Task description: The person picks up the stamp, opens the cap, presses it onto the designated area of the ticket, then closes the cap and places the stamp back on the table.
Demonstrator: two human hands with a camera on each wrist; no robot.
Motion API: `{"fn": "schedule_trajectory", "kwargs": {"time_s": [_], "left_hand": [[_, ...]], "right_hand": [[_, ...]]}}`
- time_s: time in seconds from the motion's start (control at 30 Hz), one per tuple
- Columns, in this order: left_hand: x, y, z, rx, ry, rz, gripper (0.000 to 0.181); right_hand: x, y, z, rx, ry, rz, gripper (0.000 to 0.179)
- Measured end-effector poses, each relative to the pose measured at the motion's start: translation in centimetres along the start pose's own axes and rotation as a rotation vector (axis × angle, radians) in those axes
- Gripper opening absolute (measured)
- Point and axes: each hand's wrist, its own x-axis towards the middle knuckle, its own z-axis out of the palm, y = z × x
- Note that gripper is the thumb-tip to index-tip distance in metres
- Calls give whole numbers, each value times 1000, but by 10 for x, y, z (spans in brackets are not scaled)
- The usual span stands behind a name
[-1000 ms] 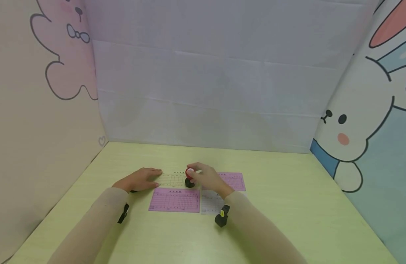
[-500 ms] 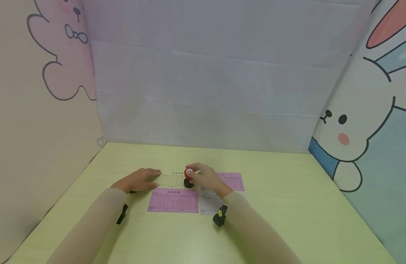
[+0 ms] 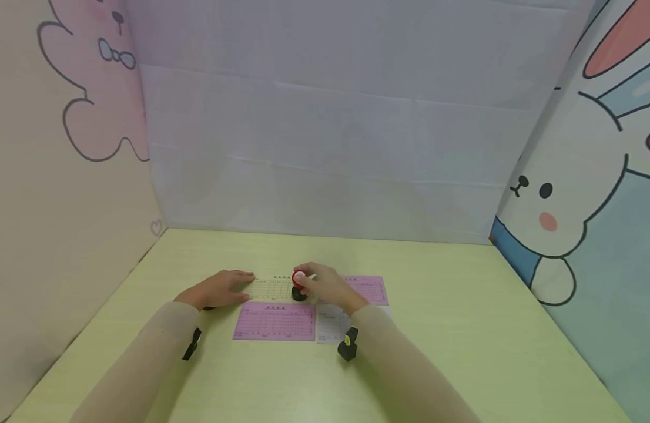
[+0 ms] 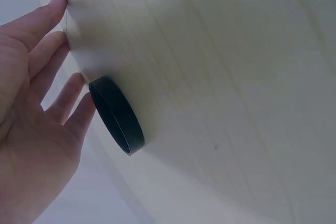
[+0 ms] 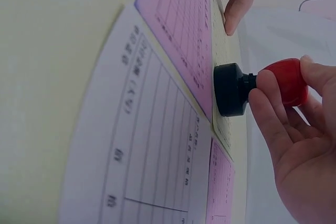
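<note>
My right hand (image 3: 327, 288) grips a stamp (image 5: 229, 90) by its rounded red handle (image 5: 286, 81), thumb and fingers curled about it. The stamp stands upright, its round black base against the right part of a yellow printed form (image 3: 269, 289). My left hand (image 3: 216, 289) lies at that form's left end, fingers extended, fingertips at its edge. In the left wrist view, a shallow black round cap (image 4: 118, 116) sits on the table close to the left hand's outer fingers; in the head view the hand mostly hides it.
In front of the yellow form lie a pink form (image 3: 274, 321) and a white form (image 3: 332, 323), the latter partly under the right wrist. Another pink form (image 3: 367, 289) is at the right. Pale table (image 3: 441, 329), with white cloth (image 3: 330, 147) behind and cartoon-printed sides.
The head view has drifted slightly, so everything sits a little further left. The hands, the stamp and the forms keep their places relative to each other.
</note>
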Motion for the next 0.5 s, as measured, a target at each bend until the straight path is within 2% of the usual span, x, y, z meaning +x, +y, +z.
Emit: {"fn": "schedule_trajectory", "kwargs": {"time_s": [0.5], "left_hand": [[-1, 2, 1, -15, -9, -9, 58]], "right_hand": [[1, -3, 4, -91, -1, -14, 38]]}}
